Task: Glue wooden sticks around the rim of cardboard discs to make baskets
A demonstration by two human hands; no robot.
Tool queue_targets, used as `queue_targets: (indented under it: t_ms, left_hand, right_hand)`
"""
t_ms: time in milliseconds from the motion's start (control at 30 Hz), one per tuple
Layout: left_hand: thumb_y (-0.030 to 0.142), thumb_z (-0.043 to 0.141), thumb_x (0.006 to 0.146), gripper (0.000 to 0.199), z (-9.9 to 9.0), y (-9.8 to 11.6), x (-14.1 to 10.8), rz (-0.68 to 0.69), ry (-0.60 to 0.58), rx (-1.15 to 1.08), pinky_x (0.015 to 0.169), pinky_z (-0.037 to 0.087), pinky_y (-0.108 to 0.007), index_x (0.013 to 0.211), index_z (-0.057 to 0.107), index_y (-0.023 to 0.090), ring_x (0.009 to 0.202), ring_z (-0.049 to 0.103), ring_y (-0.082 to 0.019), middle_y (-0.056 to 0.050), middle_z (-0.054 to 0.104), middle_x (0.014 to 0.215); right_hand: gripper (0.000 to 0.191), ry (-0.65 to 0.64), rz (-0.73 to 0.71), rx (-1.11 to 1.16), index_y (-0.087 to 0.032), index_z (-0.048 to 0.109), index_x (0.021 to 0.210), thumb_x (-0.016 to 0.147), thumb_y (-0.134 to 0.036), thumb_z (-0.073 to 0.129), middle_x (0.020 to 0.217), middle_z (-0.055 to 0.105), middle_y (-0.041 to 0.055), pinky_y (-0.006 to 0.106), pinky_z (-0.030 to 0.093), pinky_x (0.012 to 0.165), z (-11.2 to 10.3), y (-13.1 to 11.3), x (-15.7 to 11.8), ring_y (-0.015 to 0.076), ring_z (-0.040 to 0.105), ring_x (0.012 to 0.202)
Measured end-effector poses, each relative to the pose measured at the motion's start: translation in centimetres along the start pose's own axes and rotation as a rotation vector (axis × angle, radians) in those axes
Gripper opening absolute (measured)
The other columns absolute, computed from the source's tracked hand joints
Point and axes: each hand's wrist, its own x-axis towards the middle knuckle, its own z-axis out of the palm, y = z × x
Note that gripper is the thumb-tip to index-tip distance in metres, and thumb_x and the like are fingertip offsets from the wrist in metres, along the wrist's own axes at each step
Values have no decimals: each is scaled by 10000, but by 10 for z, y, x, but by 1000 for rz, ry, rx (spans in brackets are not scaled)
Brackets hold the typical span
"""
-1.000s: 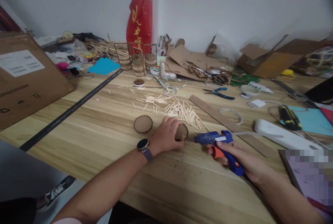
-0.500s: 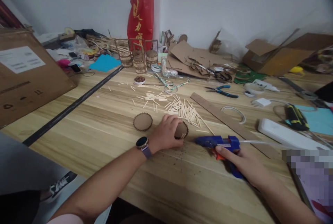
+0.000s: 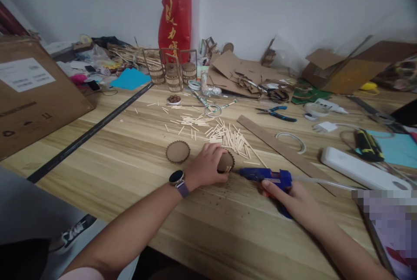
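My left hand [image 3: 210, 165], with a watch on the wrist, curls its fingers and thumb round the left side of a round cardboard disc [image 3: 226, 161] with a dark scalloped rim. A couple of short sticks show at its lower inner edge. My right hand [image 3: 289, 197] grips a blue glue gun [image 3: 272, 176], whose nozzle points left at the disc's lower right edge, close to it. A second scalloped disc [image 3: 177, 152] lies flat to the left. Behind my left hand spreads a pile of short pale sticks [image 3: 232, 137].
Small stick baskets [image 3: 174, 81] stand near a red bag [image 3: 176, 21] at the back. Pliers [image 3: 276, 113], a long cardboard strip [image 3: 280, 149] and a white power strip [image 3: 361, 169] lie to the right. A large carton [image 3: 39, 93] stands left.
My right hand has moved the glue gun left, bringing its nozzle nearer to the disc. My left hand holds nearly the same place. The whole view has shifted slightly.
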Motion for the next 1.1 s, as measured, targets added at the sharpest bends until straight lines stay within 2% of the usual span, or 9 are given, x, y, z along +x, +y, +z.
queue_targets:
  t_ms: [200,433,767,1100]
  left_hand:
    - [243,723,648,556,2,-1,0,-1,4,-17,1061,385,-463,1153,495,185,1217,415,-300,-113,495,1269]
    - [247,732,644,572,1,-1,0,-9,-12,-5,1064,384,-454,1160,494,180,1220,407,-300,-109,487,1280]
    - [248,712,658,543,1,-1,0,-13,-9,-24,1058,380,-478,1152,492,194,1229,401,-304,-110,486,1278]
    - [245,719,658,544,0,0,1,-23,-23,-31,1068,373,-473,1152,496,192,1232,401,-303,-108,481,1280]
  right_hand:
    - [453,22,-88,-67,-234,563,559,769,-621,458,539,593,-3,289,449,533,1,-6,0,182,545,534]
    - [428,37,-117,-120,-247,557,545,786,-581,438,538,602,8,296,454,533,2,-11,-1,197,564,535]
    - [441,44,-70,-180,-257,557,530,771,-603,429,529,626,29,309,465,548,4,-12,-1,230,610,567]
    - [437,67,-56,-164,-254,600,573,756,-622,453,491,602,15,307,441,518,6,-10,-2,225,577,524]
